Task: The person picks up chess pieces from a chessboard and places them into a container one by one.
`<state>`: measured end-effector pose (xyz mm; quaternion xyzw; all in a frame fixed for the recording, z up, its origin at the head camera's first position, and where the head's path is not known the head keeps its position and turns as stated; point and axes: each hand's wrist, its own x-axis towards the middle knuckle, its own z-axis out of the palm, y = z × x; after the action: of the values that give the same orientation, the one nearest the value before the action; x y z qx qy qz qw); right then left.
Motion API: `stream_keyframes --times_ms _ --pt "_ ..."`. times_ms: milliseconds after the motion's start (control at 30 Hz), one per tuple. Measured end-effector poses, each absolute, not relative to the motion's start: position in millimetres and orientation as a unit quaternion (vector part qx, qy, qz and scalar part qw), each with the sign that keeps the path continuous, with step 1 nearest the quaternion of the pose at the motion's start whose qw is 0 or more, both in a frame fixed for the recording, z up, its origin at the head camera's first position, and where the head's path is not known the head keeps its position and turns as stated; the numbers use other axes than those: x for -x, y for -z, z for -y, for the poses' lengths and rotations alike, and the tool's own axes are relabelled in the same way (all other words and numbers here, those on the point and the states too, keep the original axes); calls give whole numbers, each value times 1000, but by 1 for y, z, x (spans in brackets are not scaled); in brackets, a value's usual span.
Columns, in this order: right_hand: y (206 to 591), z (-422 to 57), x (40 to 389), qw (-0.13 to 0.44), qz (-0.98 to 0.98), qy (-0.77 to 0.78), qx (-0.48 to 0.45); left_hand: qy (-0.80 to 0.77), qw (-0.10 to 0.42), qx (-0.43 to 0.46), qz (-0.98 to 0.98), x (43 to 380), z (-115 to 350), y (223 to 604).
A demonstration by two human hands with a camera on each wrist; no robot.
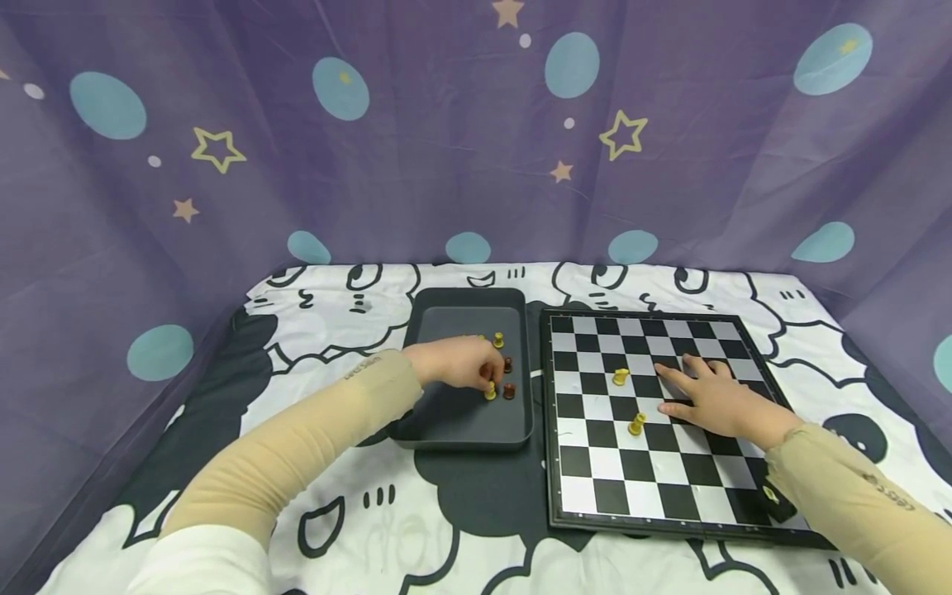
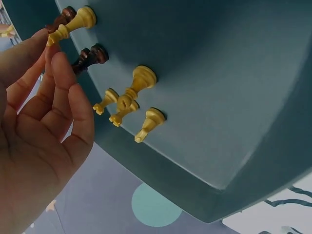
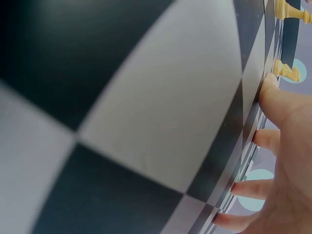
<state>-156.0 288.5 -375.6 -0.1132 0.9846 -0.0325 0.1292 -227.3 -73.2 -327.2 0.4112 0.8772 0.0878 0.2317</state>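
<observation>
My left hand [image 1: 464,364] reaches into a dark grey tray [image 1: 454,434]. Its thumb and fingertips pinch the top of a yellow chess piece [image 2: 78,23], whose base is close to the tray floor; the fingers hide its head. Beside it are two dark brown chess pieces [image 2: 92,56], and further along the tray stand several yellow ones [image 2: 150,124]. On the black-and-white chessboard [image 1: 606,496] my right hand [image 1: 717,401] rests with fingers spread, holding nothing. Left of that hand stand a yellow knight [image 1: 621,377] and another yellow piece [image 1: 636,424].
Tray and chessboard lie side by side on a cartoon-print cloth [image 1: 357,487], a narrow gap between them. Behind the table hangs a purple curtain [image 1: 446,165] with stars and ovals. A small dark object with a yellowish mark [image 1: 773,496] shows by the right sleeve.
</observation>
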Motion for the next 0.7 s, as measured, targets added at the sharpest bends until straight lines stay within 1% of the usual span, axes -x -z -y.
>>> stream_keyframes --times_ms 300,467,700 --pt "374 -291 156 128 -985 33 116 -89 222 -405 -882 228 71 320" --pt "375 -291 157 129 -985 35 113 -90 203 -409 -885 230 66 314" --pt "375 -288 156 125 -985 34 114 -118 201 -413 -880 227 57 307"
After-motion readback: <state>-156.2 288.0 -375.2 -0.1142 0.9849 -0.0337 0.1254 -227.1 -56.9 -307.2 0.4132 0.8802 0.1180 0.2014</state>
